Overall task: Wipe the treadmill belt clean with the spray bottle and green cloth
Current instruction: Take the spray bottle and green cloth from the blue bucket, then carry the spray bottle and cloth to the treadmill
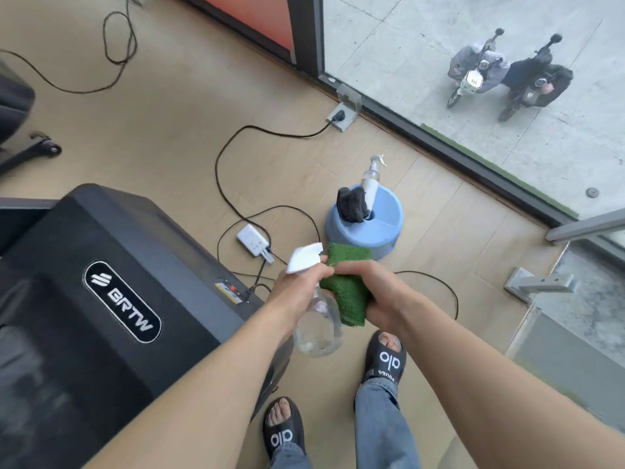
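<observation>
My left hand (301, 282) grips the neck of a clear spray bottle (316, 330) with a white trigger head, held above the floor. Right beside it, my right hand (372, 289) holds a folded green cloth (348, 299), fingers curled over its top. The two hands touch each other. The black treadmill (101, 265) fills the lower left, its motor cover bearing a white logo. The dark belt (30, 384) shows at the far lower left, blurred.
A blue stool (378, 225) stands just ahead, with a second spray bottle (372, 177) and a dark cloth (351, 204) on it. Black cables and a white power strip (253, 240) lie on the wooden floor. A glass wall runs along the right. My feet wear black slippers.
</observation>
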The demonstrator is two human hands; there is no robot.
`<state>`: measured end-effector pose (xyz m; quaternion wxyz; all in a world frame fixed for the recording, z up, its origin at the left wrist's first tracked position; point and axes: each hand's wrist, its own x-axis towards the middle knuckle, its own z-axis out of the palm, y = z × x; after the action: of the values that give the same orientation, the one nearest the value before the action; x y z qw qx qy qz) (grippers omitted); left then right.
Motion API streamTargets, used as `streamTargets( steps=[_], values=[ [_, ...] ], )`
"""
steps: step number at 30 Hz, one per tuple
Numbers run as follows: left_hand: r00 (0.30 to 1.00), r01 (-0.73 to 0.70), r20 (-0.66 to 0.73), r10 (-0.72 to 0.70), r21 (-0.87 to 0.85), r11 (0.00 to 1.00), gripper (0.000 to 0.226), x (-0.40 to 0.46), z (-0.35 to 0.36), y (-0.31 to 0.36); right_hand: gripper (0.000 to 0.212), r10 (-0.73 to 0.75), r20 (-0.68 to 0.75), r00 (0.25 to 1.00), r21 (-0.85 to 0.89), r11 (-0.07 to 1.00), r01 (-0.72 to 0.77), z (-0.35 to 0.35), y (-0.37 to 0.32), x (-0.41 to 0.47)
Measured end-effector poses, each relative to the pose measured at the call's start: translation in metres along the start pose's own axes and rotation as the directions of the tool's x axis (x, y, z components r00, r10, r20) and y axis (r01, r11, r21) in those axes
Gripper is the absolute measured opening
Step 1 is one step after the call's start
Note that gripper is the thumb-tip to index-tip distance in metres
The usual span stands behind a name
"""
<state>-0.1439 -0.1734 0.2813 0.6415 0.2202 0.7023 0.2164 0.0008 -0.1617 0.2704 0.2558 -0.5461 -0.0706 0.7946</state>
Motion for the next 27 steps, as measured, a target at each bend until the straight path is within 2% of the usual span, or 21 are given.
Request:
streamTargets(
  steps=[2,6,9,13,18,22,27],
  values=[
    [0.999,0.015,-0.036,-0.016,-0.017,1.000,0.024,-0.017,-0.012,-0.029,0.043,0.047,-0.080,0.996,-0.023,0.999,-0.049,0.007,0.033,-0.004],
    [0.993,0.053,-0.104,-0.057,-0.037,0.998,0.001,-0.047,-0.039,-0.079,0.038,0.084,-0.222,0.971,0.043,0.996,-0.077,0.008,0.086,-0.014],
    [0.991,0.120,-0.063,-0.122,-0.034,0.992,0.011,-0.071,-0.056,-0.104,0.034,0.127,-0.257,0.958,0.053,0.992,-0.118,0.006,0.117,-0.022],
    [0.981,0.170,-0.086,-0.172,-0.032,0.985,0.019,-0.089,-0.072,-0.131,0.033,0.192,-0.209,0.959,0.022,0.981,-0.191,0.013,0.157,-0.033],
    [0.975,0.160,-0.154,-0.158,0.003,0.987,0.044,-0.108,-0.079,-0.163,0.033,0.233,-0.122,0.965,0.129,0.968,-0.217,0.029,0.201,-0.050],
    [0.969,0.197,-0.160,-0.190,0.033,0.980,0.027,-0.123,-0.091,-0.179,0.031,0.218,-0.041,0.975,0.170,0.963,-0.208,0.038,0.223,-0.061],
    [0.973,0.171,-0.161,-0.164,0.033,0.985,0.027,-0.135,-0.120,-0.204,0.032,0.189,0.052,0.981,0.127,0.973,-0.195,0.059,0.268,-0.066]
  ],
)
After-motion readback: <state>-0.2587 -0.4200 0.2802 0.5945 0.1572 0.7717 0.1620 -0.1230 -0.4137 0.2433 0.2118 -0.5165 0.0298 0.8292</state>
